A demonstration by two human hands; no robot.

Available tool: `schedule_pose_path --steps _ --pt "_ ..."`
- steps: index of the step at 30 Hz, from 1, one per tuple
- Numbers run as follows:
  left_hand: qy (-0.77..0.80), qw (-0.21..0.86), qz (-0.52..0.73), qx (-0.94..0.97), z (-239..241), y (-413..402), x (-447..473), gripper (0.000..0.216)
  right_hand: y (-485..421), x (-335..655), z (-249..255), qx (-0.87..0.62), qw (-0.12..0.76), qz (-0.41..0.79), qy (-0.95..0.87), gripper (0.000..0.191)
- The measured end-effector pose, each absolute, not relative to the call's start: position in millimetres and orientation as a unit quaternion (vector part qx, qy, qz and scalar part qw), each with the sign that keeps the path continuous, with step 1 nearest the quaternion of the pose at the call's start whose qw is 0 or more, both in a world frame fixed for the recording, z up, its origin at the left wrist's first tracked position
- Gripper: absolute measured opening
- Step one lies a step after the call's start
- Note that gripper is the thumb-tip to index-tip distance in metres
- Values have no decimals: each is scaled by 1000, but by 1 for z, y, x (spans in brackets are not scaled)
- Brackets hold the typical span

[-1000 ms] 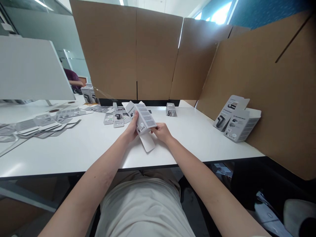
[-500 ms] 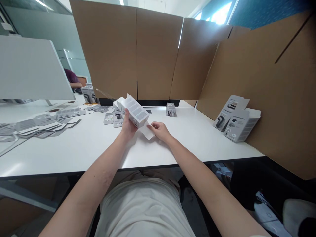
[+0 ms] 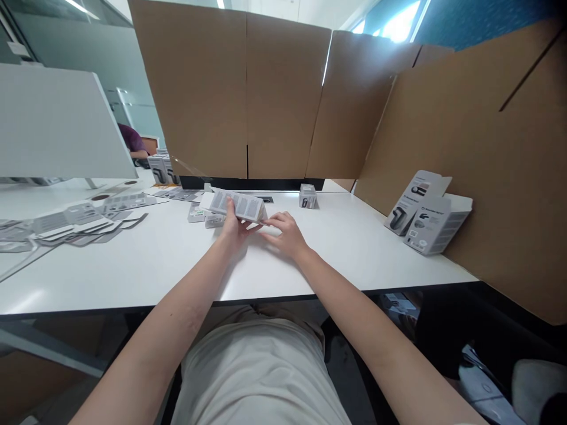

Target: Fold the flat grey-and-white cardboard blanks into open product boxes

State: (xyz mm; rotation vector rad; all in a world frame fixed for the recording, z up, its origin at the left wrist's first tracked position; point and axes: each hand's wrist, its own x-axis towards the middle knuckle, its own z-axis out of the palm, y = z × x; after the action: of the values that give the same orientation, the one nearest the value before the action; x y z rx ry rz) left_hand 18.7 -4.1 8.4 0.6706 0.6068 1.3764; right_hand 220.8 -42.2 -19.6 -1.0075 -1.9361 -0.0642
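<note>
A white printed carton (image 3: pixel 241 205) is held tilted above the table by my left hand (image 3: pixel 233 227), its thumb on top and fingers underneath. At the carton's right end is my right hand (image 3: pixel 286 234), fingers partly stretched out and the fingertips at its lower edge. The loose flap that hung from this end no longer shows. Behind the carton's left end, small white boxes (image 3: pixel 196 212) lie on the table, partly covered by it.
Flattened cartons (image 3: pixel 84 221) are spread over the left of the white table (image 3: pixel 177 268). A small box (image 3: pixel 307 196) stands at the back. Two cartons (image 3: pixel 436 224) lean by the cardboard wall (image 3: pixel 500 177) on the right. A monitor (image 3: pixel 57 121) and a person's sleeve (image 3: pixel 132 137) are at left.
The carton has turned in my left hand to lie flatter. Its hanging end flap has gone from view, folded up against the end. My right hand's fingers have spread from their pinch.
</note>
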Motion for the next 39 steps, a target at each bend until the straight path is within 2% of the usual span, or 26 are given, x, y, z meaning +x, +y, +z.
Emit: schedule_pose_path --steps 3,6,10,15,19,21,25,27,30,33,39 --pt "267 696 573 341 6 -8 23 69 -42 217 -20 -420 462 -27 -781 17" --pt "256 703 553 366 5 -10 25 62 -44 218 -18 -438 476 -13 -763 8" --pt "239 709 531 397 5 -13 25 52 -45 220 -16 -433 463 4 -773 15" --pt "241 698 527 421 4 -16 27 62 -45 217 -19 -423 449 45 -785 12" --pt "245 676 559 413 3 -12 26 74 -45 217 -18 -407 484 26 -774 9" --pt "247 654 599 390 4 -9 22 71 -44 218 -16 -418 515 10 -748 13" --pt "253 612 667 343 8 -4 12 58 -41 226 -17 -489 577 3 -654 36" --pt "247 599 683 338 9 -3 10 58 -39 229 -18 -522 580 23 -625 34" --pt "249 593 685 344 10 -4 11 65 -38 231 -18 -548 539 65 -637 27" --pt "252 595 676 354 10 -4 13 70 -38 230 -16 -562 518 78 -640 30" --pt "256 596 662 375 10 -5 15 72 -42 228 -13 -564 530 67 -630 35"
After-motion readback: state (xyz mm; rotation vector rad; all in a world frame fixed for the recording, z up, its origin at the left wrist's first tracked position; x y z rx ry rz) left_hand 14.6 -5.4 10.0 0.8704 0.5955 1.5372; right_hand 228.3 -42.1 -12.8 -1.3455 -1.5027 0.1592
